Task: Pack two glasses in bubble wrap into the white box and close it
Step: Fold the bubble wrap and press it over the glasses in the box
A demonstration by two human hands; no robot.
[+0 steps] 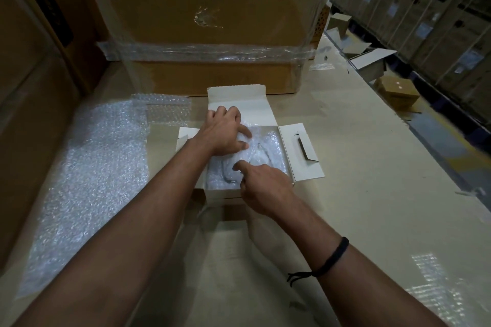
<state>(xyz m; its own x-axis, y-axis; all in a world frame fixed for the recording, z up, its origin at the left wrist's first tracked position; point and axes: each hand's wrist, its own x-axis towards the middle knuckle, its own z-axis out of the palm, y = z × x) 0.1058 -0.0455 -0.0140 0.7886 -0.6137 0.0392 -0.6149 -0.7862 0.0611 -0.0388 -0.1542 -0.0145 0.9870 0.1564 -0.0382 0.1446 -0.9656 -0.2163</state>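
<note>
The white box (pixel 305 159) stands open in the middle of the work surface, its lid flap up at the back and a side flap folded out to the right. Inside lies a bubble-wrapped bundle (pixel 268 151); the outline of glass shows faintly through the wrap. My left hand (pixel 225 131) lies over the far left part of the bundle with fingers spread, pressing down on it. My right hand (pixel 263 188) is at the near edge of the box, its index finger stretched out and touching the wrap, the other fingers curled.
A large sheet of bubble wrap (pixel 87 183) lies to the left of the box. A big taped cardboard carton (pixel 207 32) stands right behind it. Small cardboard boxes (pixel 398 90) and loose flaps lie on the floor at the right, beside stacked cartons.
</note>
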